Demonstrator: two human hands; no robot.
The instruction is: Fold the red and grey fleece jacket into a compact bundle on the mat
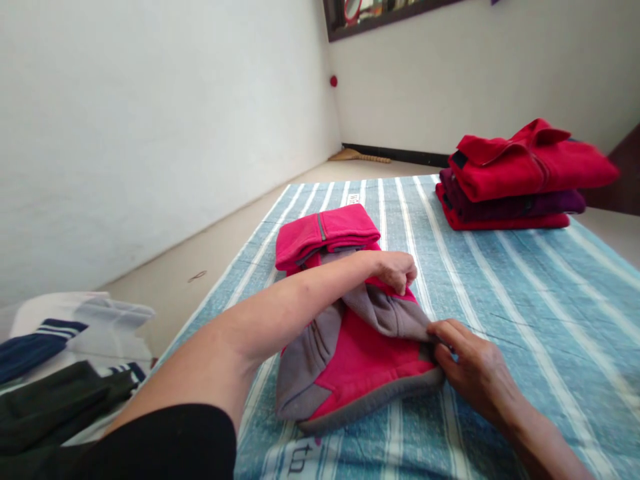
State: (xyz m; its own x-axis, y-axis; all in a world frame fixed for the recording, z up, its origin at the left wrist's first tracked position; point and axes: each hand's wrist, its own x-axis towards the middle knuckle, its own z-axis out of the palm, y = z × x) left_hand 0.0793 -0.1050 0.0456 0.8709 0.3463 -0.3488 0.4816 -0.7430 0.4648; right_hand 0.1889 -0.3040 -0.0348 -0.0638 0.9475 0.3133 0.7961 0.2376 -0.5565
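Note:
A pink and grey jacket (380,353) lies partly folded on the striped cloth, its collar with a short zip at the far end and its dark grey hem towards me. My left arm reaches across it. At the jacket's right edge, the closed fingers of my left hand (397,270) grip the fabric beside a grey sleeve; the fingertips are partly hidden. My right hand (467,363) pinches the grey fabric at the near right corner, by the hem. Both grey sleeve parts lie folded inward over the pink body.
A blue and white striped cloth (500,293) covers the surface. Folded red and purple garments (530,173) are stacked at the far right. White and dark clothes (65,360) lie lower left. A white wall (165,120) rises on the left, and a brush-like object (357,156) rests behind.

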